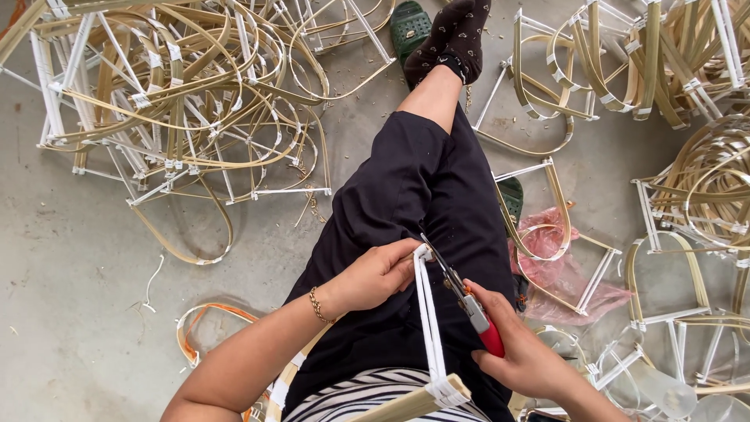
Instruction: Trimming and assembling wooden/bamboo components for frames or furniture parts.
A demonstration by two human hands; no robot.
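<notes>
Over my lap, my left hand point(379, 273) pinches shut on the far end of a white-wrapped frame bar point(428, 320), its long axis running near-to-far. My right hand point(519, 352) grips red-handled pliers point(467, 301) just right of it, tips meeting the bar's far end at my left fingertips.

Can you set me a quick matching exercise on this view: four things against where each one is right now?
Things:
1. red-handled pliers
2. white-wrapped rod
3. pink plastic bag
4. green sandal

Places:
A. on the floor beside the raised foot, top of view
B. in the right hand
C. pinched at its top end by the left hand
D. on the floor under bamboo frames, right of the leg

Pairs: 1-B, 2-C, 3-D, 4-A
</notes>
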